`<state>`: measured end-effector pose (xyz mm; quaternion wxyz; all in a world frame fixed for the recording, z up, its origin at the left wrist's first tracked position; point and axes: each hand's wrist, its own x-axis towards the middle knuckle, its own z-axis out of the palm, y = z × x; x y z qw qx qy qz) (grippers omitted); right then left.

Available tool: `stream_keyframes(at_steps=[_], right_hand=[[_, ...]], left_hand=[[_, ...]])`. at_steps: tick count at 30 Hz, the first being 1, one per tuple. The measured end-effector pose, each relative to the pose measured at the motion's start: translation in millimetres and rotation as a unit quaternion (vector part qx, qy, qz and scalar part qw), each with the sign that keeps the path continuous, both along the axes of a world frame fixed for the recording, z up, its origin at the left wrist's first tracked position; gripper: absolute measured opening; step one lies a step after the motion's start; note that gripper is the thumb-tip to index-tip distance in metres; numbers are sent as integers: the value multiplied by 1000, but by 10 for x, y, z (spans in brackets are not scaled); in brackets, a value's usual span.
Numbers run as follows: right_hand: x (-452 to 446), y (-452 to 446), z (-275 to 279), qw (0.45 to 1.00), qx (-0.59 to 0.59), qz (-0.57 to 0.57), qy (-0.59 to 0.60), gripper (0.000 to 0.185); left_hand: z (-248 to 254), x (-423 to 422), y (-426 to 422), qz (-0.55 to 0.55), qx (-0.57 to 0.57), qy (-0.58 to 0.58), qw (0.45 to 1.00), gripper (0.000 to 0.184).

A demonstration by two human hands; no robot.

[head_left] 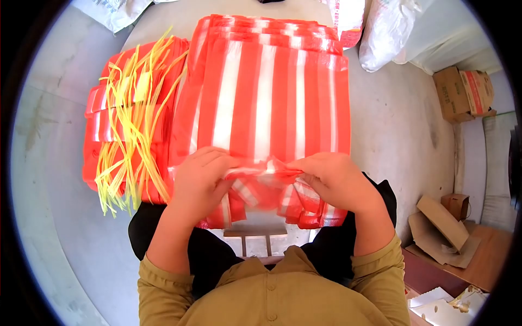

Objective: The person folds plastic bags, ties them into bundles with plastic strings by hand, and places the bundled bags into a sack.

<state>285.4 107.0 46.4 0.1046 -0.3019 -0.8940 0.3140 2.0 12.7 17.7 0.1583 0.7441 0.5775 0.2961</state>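
A thick stack of red and white striped plastic bags (266, 103) lies in front of me, its near edge hanging toward my lap. My left hand (204, 176) pinches the gathered near edge of the top bag from the left. Opposite it, my right hand (329, 176) grips the same bunched edge between thumb and fingers. Crumpled, see-through film sags between the two hands. Left of the stack, loose yellow plastic strips (133, 119) lie across folded red bundles (95, 157).
White sacks (386, 32) stand at the back right. Cardboard boxes (454, 98) sit by the right wall. An opened carton (440, 233) rests on a brown surface (489, 255) at the lower right. Below the stack, a wooden frame (255, 239) shows between my knees.
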Motion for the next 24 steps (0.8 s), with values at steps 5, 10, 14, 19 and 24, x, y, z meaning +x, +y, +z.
stream_keyframes(at_steps=[5,10,14,19,24], right_hand=[[20,324,-35,968,-248,-12,-36,11],[-142,508,-195,950,-295,-95,-46,21],[-176,508,-263,961,-246,-115,-54,24],[10,444,-143,956,-224,-181,-55,40],[471,332,-70,953,-229,-195,-28,58]], left_hand=[[195,-84,-42,96,-246,-130,956,26],[41,-129,9,134,-186,-145,962,22],[-30,-147,37,157,-182,-155,958,17],[-8,-90,90,186,-182,-129,957,14],[-73,-58,106,224,-165,-129,952,19]])
